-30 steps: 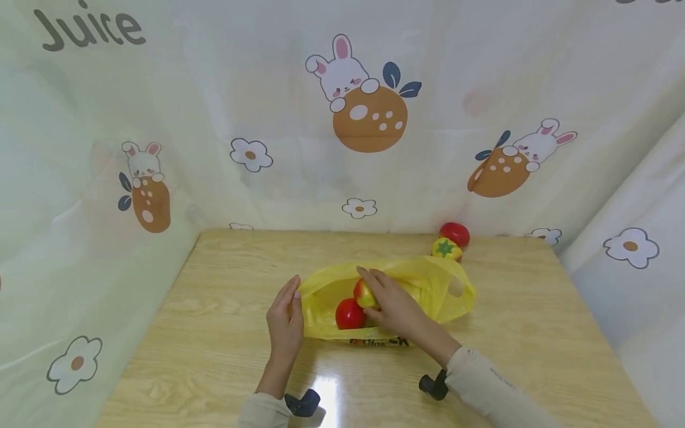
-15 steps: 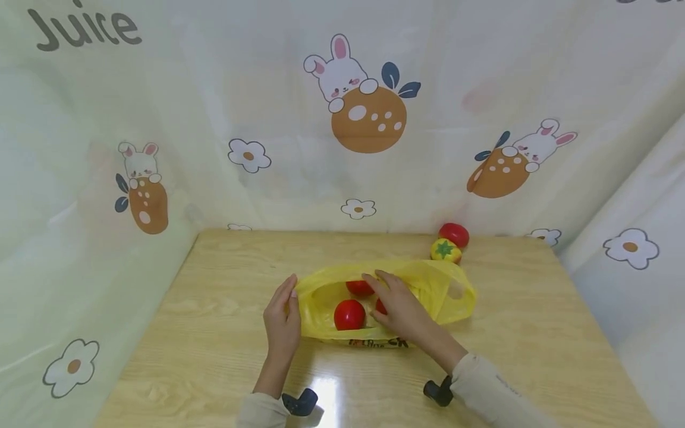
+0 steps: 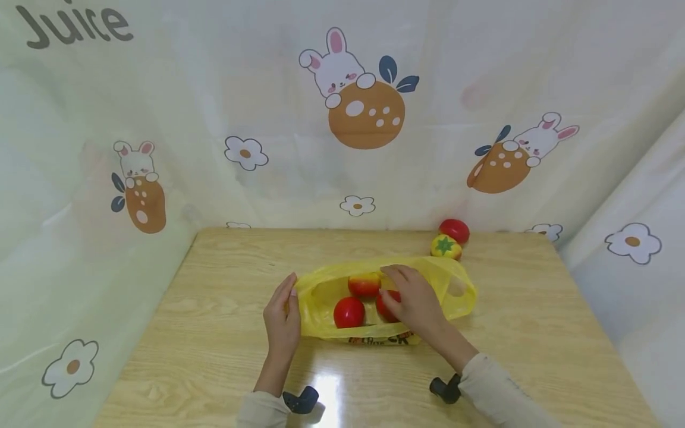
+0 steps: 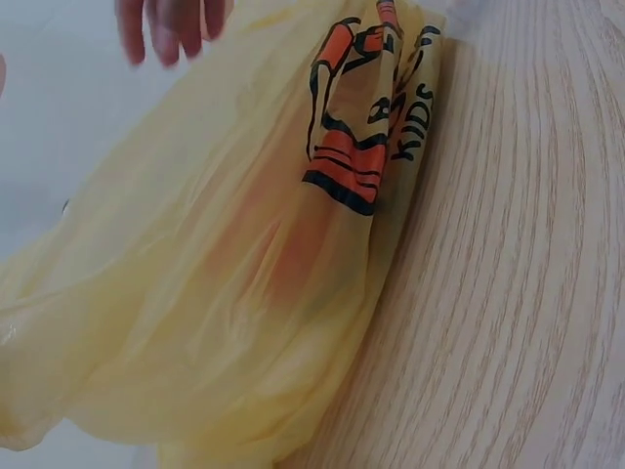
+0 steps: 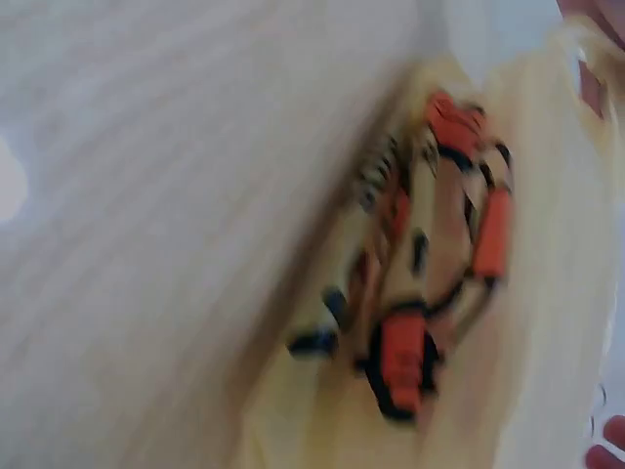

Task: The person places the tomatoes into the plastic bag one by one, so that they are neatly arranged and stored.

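Note:
A yellow plastic bag [image 3: 332, 274] lies with its mouth open on the table. My left hand [image 3: 282, 315] holds the bag's left edge, thumb and fingers at the rim. Inside rest a red round fruit [image 3: 349, 312], a red-and-yellow apple [image 3: 364, 285] behind it, and another red fruit [image 3: 386, 308] partly covered by my right hand [image 3: 420, 300]. That hand hovers over the mouth, fingers loosely bent, gripping nothing that shows. In the left wrist view, its fingers [image 4: 178, 27] hang above the bag. The right wrist view shows the bag's printed side [image 5: 439, 254], blurred.
Behind the bag's right end, a yellow fruit with a green star-shaped top [image 3: 446, 246] touches a red fruit [image 3: 454, 230]. A patterned curtain [image 3: 267, 107] closes off the table's back and sides. The bag's right handle loop [image 3: 467, 297] spreads on the wooden table [image 3: 230, 249].
My right hand let go of the red-and-yellow apple, which now sits at the back inside the bag, then shifted right. My left hand stays at the bag's edge.

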`<state>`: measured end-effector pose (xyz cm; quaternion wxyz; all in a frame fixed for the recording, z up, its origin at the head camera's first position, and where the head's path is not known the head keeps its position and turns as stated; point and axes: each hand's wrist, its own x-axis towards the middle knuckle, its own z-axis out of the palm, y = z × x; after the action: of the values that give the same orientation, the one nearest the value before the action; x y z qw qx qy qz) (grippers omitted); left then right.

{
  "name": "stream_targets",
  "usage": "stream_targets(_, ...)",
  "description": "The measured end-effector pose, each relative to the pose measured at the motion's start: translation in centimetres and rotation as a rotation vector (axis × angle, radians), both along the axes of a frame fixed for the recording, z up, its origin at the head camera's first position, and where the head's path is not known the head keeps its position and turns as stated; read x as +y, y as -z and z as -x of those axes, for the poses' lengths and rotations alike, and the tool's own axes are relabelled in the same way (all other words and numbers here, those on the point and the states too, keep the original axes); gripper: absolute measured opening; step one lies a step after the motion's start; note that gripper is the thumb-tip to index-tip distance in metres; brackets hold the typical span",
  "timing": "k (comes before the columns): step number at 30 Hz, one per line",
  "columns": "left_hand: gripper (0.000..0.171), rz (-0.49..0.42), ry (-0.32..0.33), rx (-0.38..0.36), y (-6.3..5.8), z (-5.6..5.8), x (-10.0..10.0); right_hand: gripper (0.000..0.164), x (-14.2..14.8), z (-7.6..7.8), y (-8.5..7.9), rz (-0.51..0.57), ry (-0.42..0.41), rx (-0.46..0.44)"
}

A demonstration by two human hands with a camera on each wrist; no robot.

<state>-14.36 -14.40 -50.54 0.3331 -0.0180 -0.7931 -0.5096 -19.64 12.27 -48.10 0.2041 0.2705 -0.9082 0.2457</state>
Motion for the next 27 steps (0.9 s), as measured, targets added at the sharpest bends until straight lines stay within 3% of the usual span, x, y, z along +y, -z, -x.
stream_targets(3, 0.029, 0.003, 0.0, 0.003, -0.1, 0.2, 0.0, 0.034, 2.1, 1.5, -0.6, 0.112, 0.098, 0.083)
stream_targets(5, 0.029, 0.001, 0.0, 0.013, -0.3, 0.2, 0.0, 0.03, 4.0, 2.7, -1.2, 0.182, 0.193, 0.072)
stream_targets(10, 0.028, -0.001, -0.007, 0.024, -2.2, -0.5, 0.4, 0.033, 8.5, 5.6, -1.7, 0.217, 0.416, -0.077)
stream_targets(14, 0.027, 0.004, 0.003, 0.018, -3.5, -1.1, 0.8, 0.04, 10.8, 6.7, -1.0, 0.143, 0.496, -0.239)
stream_targets(17, 0.027, 0.011, -0.004, 0.011, -2.7, -0.7, 0.7, 0.044, 11.8, 7.1, -0.1, 0.114, 0.49, -0.327)
stream_targets(22, 0.028, 0.013, -0.01, 0.017, -0.5, 0.5, 0.1, 0.05, 12.4, 8.2, 1.0, 0.09, 0.405, -0.349)
stream_targets(27, 0.029, -0.01, 0.01, 0.012, 0.2, 0.7, 0.0, 0.062, 12.7, 9.5, 1.6, 0.0, 0.306, -0.442)
